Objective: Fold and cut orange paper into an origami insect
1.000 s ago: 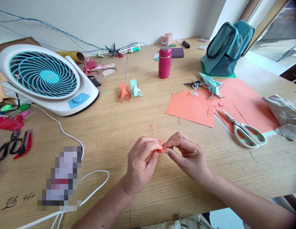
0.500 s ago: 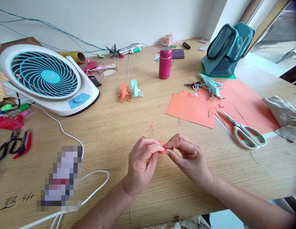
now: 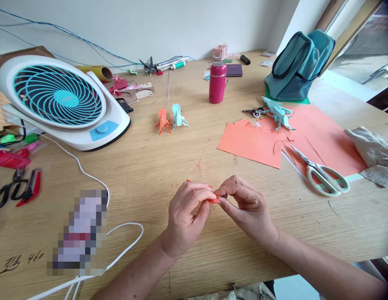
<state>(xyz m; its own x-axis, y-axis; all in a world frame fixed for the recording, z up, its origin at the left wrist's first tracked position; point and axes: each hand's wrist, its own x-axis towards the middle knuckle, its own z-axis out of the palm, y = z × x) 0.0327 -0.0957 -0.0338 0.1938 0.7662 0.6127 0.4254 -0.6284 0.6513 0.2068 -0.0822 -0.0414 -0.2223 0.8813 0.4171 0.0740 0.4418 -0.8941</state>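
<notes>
A small folded piece of orange paper (image 3: 213,200) is held just above the wooden table, near the middle front. My left hand (image 3: 189,212) is closed round most of it, so its full shape is hidden; orange tips poke out behind the fingers. With thumb and forefinger, my right hand (image 3: 247,208) pinches the paper's right end. Farther back stand an orange folded paper figure (image 3: 163,121) and a light blue one (image 3: 179,116), side by side. A larger blue folded paper figure (image 3: 278,111) rests on orange paper sheets (image 3: 250,143) to the right.
White-handled scissors (image 3: 325,177) lie over the sheets' front edge. A pink flask (image 3: 217,83) and a teal bag (image 3: 298,68) stand at the back. On the left are a fan (image 3: 109,135), a white cable (image 3: 128,246), a pixelated object (image 3: 79,233) and black-handled scissors (image 3: 9,191).
Both hands keep almost the same place and grip on the orange paper. My left fingers have shifted very slightly, and the view has moved a little.
</notes>
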